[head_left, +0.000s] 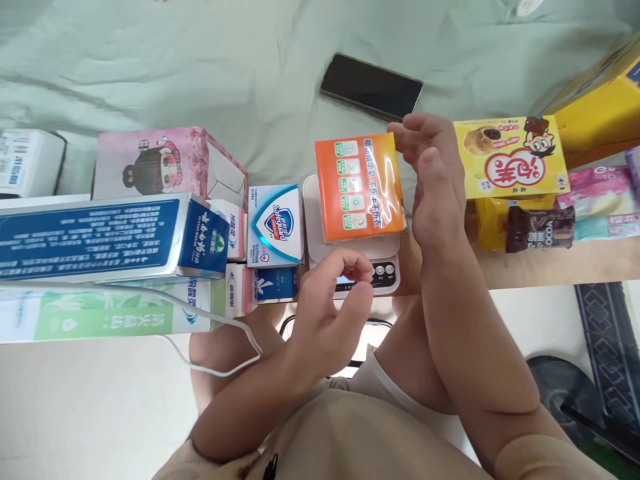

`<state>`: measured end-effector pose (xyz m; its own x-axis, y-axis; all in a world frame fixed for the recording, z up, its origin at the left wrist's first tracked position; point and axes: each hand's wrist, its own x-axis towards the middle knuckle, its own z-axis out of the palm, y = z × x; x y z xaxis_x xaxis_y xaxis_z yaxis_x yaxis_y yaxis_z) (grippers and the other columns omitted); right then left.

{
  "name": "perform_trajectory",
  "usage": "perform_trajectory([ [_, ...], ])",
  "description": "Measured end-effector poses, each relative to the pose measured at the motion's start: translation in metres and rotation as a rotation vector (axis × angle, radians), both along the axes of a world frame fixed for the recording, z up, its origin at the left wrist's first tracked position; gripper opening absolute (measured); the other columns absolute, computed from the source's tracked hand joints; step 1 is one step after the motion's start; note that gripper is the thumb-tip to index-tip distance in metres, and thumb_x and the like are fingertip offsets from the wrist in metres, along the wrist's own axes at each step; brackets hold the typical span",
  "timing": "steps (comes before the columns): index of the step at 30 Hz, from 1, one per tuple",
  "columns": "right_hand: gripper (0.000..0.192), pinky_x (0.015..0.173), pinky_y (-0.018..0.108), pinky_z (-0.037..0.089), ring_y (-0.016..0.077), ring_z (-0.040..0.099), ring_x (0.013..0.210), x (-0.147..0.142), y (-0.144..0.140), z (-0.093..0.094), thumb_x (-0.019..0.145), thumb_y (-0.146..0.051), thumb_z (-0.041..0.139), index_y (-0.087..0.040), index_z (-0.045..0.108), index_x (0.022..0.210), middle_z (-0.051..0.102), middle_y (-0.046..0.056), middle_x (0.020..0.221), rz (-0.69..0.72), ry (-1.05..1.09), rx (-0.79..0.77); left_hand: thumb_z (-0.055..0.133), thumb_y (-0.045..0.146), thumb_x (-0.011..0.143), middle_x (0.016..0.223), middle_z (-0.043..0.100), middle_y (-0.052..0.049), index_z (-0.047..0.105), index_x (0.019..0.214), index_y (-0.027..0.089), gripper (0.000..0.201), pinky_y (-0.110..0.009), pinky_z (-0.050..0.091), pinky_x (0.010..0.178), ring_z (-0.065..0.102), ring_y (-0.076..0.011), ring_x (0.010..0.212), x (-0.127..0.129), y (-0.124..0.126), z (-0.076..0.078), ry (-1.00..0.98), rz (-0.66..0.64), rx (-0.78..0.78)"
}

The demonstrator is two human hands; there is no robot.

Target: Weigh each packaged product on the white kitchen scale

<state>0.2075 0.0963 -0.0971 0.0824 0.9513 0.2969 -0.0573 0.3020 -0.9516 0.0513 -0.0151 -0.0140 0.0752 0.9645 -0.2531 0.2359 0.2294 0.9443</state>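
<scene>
An orange wrapped pack with Chinese print, like a soap pack, rests on a white digital scale. My left hand hovers in front of the scale with loosely curled fingers, thumb apart and nothing held. It partly covers the display and round buttons. My right hand is raised just right of the orange pack, fingers stretched and empty. On the scale's left stands a white and blue Safeguard box. Right of my right hand lies a yellow snack box with a cartoon figure.
A black phone lies on the pale green cloth. At left are a pink box, a long blue toothpaste box and a white cable. A brown snack packet and a large yellow box sit at right.
</scene>
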Motion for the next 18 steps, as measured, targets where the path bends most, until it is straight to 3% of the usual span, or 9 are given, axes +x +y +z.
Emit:
perform_trajectory([
  [6, 0.070, 0.115, 0.039, 0.050, 0.0183, 0.062, 0.130, -0.004, 0.002, -0.002, 0.094, -0.076, 0.044, -0.022, 0.049, 0.139, 0.063, 0.010, 0.139, 0.035, -0.002, -0.035, 0.058, 0.037, 0.085, 0.114, 0.073, -0.006, 0.065, 0.111, 0.023, 0.031, -0.040, 0.053, 0.097, 0.066, -0.0228, 0.109, 0.000, 0.003, -0.002, -0.030, 0.036, -0.155],
  [10, 0.064, 0.103, 0.037, 0.055, 0.0179, 0.066, 0.117, -0.003, 0.002, -0.004, 0.095, -0.077, 0.042, -0.030, 0.057, 0.136, 0.066, 0.004, 0.132, 0.070, -0.070, -0.081, 0.058, 0.038, 0.087, 0.135, 0.067, -0.006, 0.063, 0.119, 0.025, 0.034, -0.043, 0.049, 0.105, 0.060, -0.0258, 0.127, -0.001, -0.002, -0.004, -0.034, 0.006, -0.188],
  [14, 0.057, 0.094, 0.035, 0.057, 0.0164, 0.066, 0.104, -0.004, 0.000, -0.004, 0.092, -0.076, 0.050, -0.034, 0.062, 0.129, 0.068, 0.000, 0.119, 0.046, -0.113, -0.024, 0.060, 0.039, 0.087, 0.137, 0.062, -0.006, 0.057, 0.125, 0.027, 0.040, -0.043, 0.046, 0.111, 0.056, -0.0252, 0.130, -0.001, -0.003, -0.007, -0.058, -0.057, -0.135],
  [18, 0.052, 0.100, 0.037, 0.056, 0.0196, 0.063, 0.119, -0.009, -0.006, -0.002, 0.091, -0.066, 0.057, -0.033, 0.056, 0.132, 0.065, 0.001, 0.126, 0.090, -0.044, -0.032, 0.064, 0.042, 0.083, 0.135, 0.058, -0.006, 0.050, 0.127, 0.026, 0.048, -0.045, 0.043, 0.114, 0.054, -0.0241, 0.125, -0.002, -0.003, -0.010, -0.054, -0.100, -0.059],
])
